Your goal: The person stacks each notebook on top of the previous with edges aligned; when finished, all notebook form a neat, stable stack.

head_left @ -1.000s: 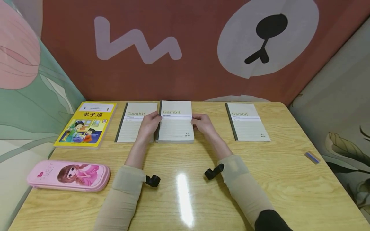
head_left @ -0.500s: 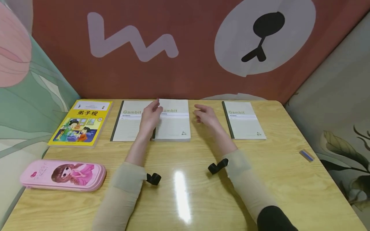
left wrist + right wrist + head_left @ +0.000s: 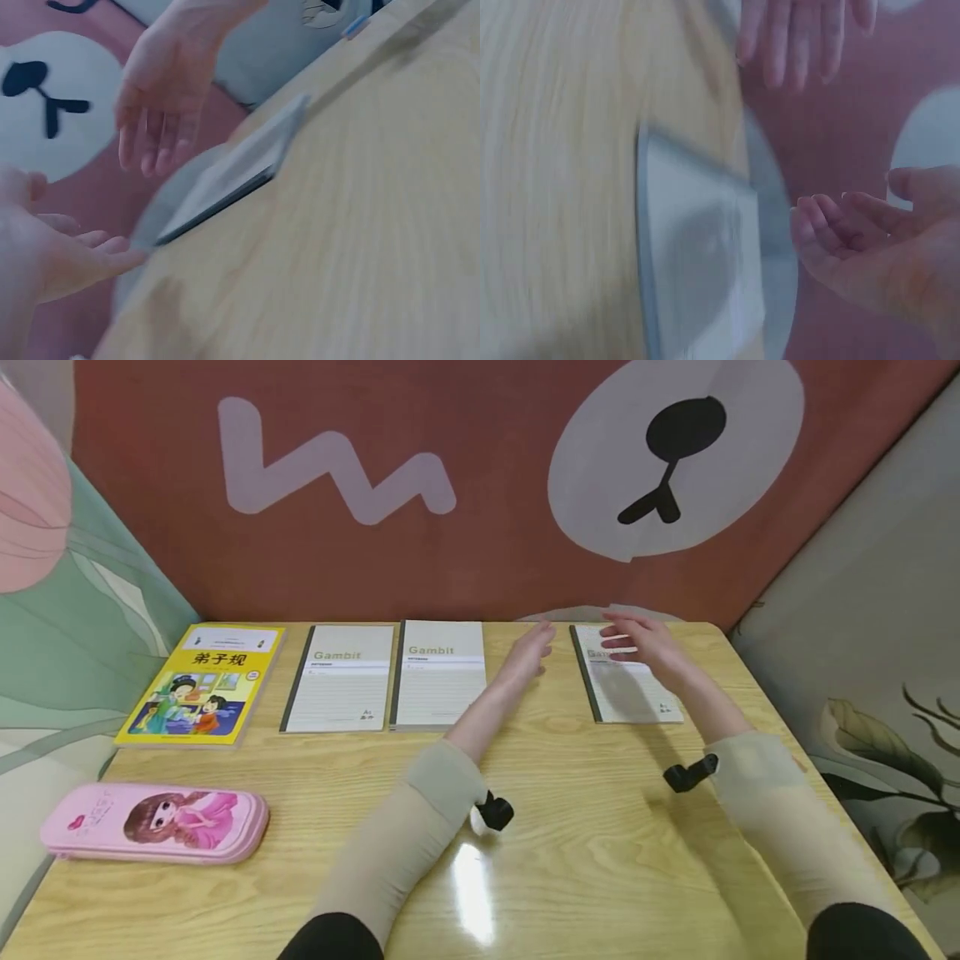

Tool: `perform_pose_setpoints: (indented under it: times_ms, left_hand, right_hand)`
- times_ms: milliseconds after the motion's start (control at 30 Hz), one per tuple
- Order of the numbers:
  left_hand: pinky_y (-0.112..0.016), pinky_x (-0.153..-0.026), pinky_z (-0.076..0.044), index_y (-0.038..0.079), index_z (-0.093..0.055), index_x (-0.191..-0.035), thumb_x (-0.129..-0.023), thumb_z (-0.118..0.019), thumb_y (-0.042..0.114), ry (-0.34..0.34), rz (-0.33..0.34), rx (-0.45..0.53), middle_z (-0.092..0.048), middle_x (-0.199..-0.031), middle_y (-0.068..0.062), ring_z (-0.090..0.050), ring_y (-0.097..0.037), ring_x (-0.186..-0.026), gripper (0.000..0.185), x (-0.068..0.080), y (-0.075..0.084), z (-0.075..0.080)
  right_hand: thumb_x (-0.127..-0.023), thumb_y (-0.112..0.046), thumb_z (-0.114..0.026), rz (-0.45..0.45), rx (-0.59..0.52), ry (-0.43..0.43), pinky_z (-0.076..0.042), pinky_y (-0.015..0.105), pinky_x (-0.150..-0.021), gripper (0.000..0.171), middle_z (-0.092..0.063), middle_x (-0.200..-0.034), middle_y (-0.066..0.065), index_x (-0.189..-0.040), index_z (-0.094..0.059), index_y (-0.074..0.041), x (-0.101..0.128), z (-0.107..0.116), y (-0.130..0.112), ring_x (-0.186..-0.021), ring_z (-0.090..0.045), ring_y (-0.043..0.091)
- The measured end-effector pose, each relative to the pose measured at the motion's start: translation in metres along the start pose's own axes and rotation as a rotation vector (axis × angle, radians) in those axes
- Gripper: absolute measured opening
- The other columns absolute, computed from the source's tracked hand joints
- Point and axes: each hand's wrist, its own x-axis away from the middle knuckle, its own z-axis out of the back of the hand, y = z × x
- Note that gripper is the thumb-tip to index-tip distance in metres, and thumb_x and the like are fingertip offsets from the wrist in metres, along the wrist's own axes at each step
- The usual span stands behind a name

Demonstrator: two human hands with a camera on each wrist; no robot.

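Three white Gambit notebooks with dark spines lie along the back of the table: a left notebook [image 3: 337, 693], a middle notebook [image 3: 438, 689] and a right notebook [image 3: 652, 697]. My right hand [image 3: 648, 647] hovers over the right notebook, fingers extended and holding nothing; its shadow falls across the cover. My left hand [image 3: 521, 660] is in the air between the middle and right notebooks, fingers extended, nothing in it. In the left wrist view, the right notebook [image 3: 232, 165] lies beyond my left fingers. The right wrist view has both hands above the table, the left hand [image 3: 802, 37] opposite the right.
A yellow book [image 3: 202, 685] lies at the back left, with a pink pencil case [image 3: 157, 822] in front of it. A patterned cloth wall [image 3: 495, 543] rises at the table's back edge. A small striped block [image 3: 355, 27] is at the table's right side.
Both hands have let go of the middle notebook and moved right. The right hand is now over the right notebook; the left hand has passed beyond the middle one.
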Motion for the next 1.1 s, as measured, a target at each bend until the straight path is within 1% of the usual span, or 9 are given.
perform_pose_setpoints:
  times_ms: [67, 167, 267, 333, 500, 700, 767, 900, 1100]
  left_hand:
    - [-0.055, -0.13, -0.024, 0.018, -0.022, -0.166, -0.109, -0.037, 0.04, -0.019, 0.038, 0.089, -0.025, -0.172, -0.008, -0.027, -0.031, -0.158, 0.062, -0.008, -0.007, -0.013]
    - [-0.058, -0.131, -0.018, 0.018, -0.02, -0.166, -0.109, -0.034, 0.041, 0.001, 0.076, 0.201, -0.02, -0.173, -0.009, -0.02, -0.032, -0.161, 0.063, -0.017, -0.018, -0.03]
    - [-0.062, -0.129, -0.017, 0.016, -0.022, -0.165, -0.109, -0.034, 0.041, 0.043, 0.088, 0.284, -0.019, -0.174, -0.009, -0.018, -0.034, -0.161, 0.063, -0.023, -0.028, -0.045]
    - [-0.064, -0.129, -0.018, 0.015, -0.025, -0.164, -0.108, -0.037, 0.041, 0.068, 0.095, 0.334, -0.019, -0.174, -0.01, -0.017, -0.035, -0.161, 0.063, -0.025, -0.032, -0.053]
    - [-0.062, -0.129, -0.019, 0.014, -0.027, -0.164, -0.107, -0.039, 0.04, 0.082, 0.103, 0.376, -0.018, -0.174, -0.009, -0.014, -0.034, -0.162, 0.063, -0.029, -0.036, -0.068]
    - [-0.059, -0.129, -0.024, 0.013, -0.031, -0.163, -0.106, -0.041, 0.04, 0.119, 0.119, 0.365, -0.022, -0.172, -0.012, -0.017, -0.034, -0.161, 0.064, -0.03, -0.035, -0.072]
    - [-0.059, -0.128, -0.027, 0.011, -0.032, -0.162, -0.105, -0.043, 0.04, 0.127, 0.132, 0.37, -0.024, -0.172, -0.013, -0.02, -0.035, -0.16, 0.064, -0.03, -0.035, -0.07]
    - [-0.054, -0.126, -0.034, 0.004, -0.036, -0.159, -0.104, -0.047, 0.038, 0.17, 0.171, 0.387, -0.031, -0.168, -0.018, -0.031, -0.038, -0.156, 0.066, -0.031, -0.036, -0.069]
    - [-0.042, -0.116, -0.048, -0.006, -0.055, -0.141, -0.099, -0.059, 0.023, 0.241, 0.206, 0.381, -0.055, -0.146, -0.024, -0.057, -0.035, -0.132, 0.052, -0.032, -0.032, -0.069]
  right_hand:
    - [-0.111, -0.046, -0.034, -0.05, 0.032, -0.003, -0.052, 0.041, -0.112, 0.066, -0.06, -0.136, 0.004, -0.162, -0.028, -0.005, 0.004, 0.021, 0.011, -0.127, -0.06, 0.019]
    - [-0.11, -0.053, -0.027, -0.137, 0.05, 0.0, -0.037, 0.055, -0.124, 0.074, -0.038, -0.16, 0.023, -0.164, -0.018, -0.005, 0.01, 0.046, 0.028, -0.146, -0.041, 0.038]
    - [-0.109, -0.057, -0.02, -0.201, 0.03, -0.011, -0.025, 0.063, -0.127, 0.078, -0.016, -0.169, 0.03, -0.165, -0.009, -0.004, 0.016, 0.065, 0.043, -0.154, -0.024, 0.046]
    - [-0.108, -0.061, -0.017, -0.224, 0.021, -0.031, -0.028, 0.064, -0.125, 0.082, -0.015, -0.168, 0.031, -0.165, -0.006, -0.004, 0.019, 0.074, 0.051, -0.153, -0.025, 0.046]
    - [-0.106, -0.066, -0.017, -0.281, -0.013, -0.088, -0.044, 0.049, -0.115, 0.086, -0.023, -0.164, 0.024, -0.166, -0.001, -0.006, 0.02, 0.085, 0.061, -0.14, -0.042, 0.028]
    - [-0.105, -0.067, -0.021, -0.382, -0.124, -0.099, -0.034, 0.052, -0.123, 0.09, -0.011, -0.17, 0.024, -0.165, 0.004, -0.006, 0.012, 0.081, 0.059, -0.148, -0.031, 0.032]
    - [-0.106, -0.065, -0.022, -0.433, -0.157, -0.078, -0.034, 0.051, -0.123, 0.088, -0.019, -0.166, 0.023, -0.165, 0.003, -0.005, 0.011, 0.08, 0.057, -0.143, -0.035, 0.031]
    - [-0.108, -0.057, -0.022, -0.498, -0.143, -0.067, -0.047, 0.039, -0.111, 0.082, -0.044, -0.14, 0.01, -0.165, -0.005, -0.001, 0.012, 0.081, 0.056, -0.12, -0.049, 0.017]
    - [-0.111, -0.036, -0.04, -0.478, -0.094, -0.072, -0.05, 0.023, -0.083, 0.059, -0.055, -0.099, -0.011, -0.158, -0.027, -0.003, 0.011, 0.08, 0.061, -0.092, -0.05, 0.005]
